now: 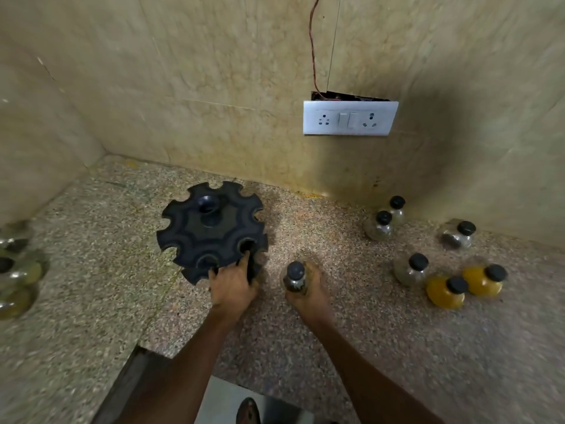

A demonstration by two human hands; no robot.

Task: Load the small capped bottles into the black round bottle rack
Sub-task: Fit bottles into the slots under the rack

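The black round bottle rack point(211, 231) stands on the speckled counter near the corner, its notched slots bare. My left hand point(234, 286) grips the rack's near edge, fingers hooked into a slot. Just right of the rack, my right hand point(308, 290) holds a small clear bottle with a black cap point(295, 278) upright. Several more capped bottles stand at the right: two with yellow contents point(444, 292) point(484, 280) and clear ones with dark contents point(411, 269) point(458, 235) point(379, 224) point(396, 209).
A white switch and socket plate point(350, 117) hangs on the tiled wall, a red wire above it. Blurred jars point(16, 270) stand at the far left edge. The counter's front edge drops off near my arms, floor and a foot below.
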